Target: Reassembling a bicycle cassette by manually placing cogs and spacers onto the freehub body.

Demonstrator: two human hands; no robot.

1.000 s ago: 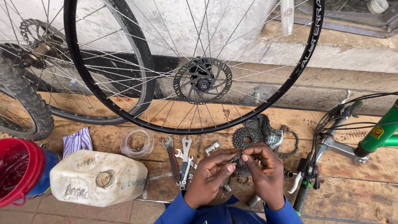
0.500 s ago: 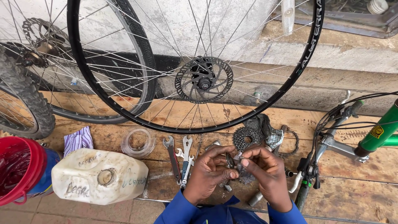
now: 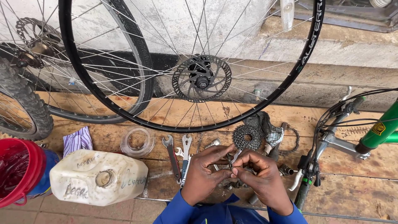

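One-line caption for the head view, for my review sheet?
Both hands, left hand and right hand, pinch a small metal part above wrenches and a cassette.

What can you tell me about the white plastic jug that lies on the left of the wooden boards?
The white plastic jerrycan lies on its side, near the front edge of the wooden boards. Its plastic looks grimy and scuffed, with dark handwriting on it. A round opening without a cap faces up on its upper face. Its left end is close to a red bucket, and a striped cloth and a clear round lid lie just behind it. Neither hand touches it.
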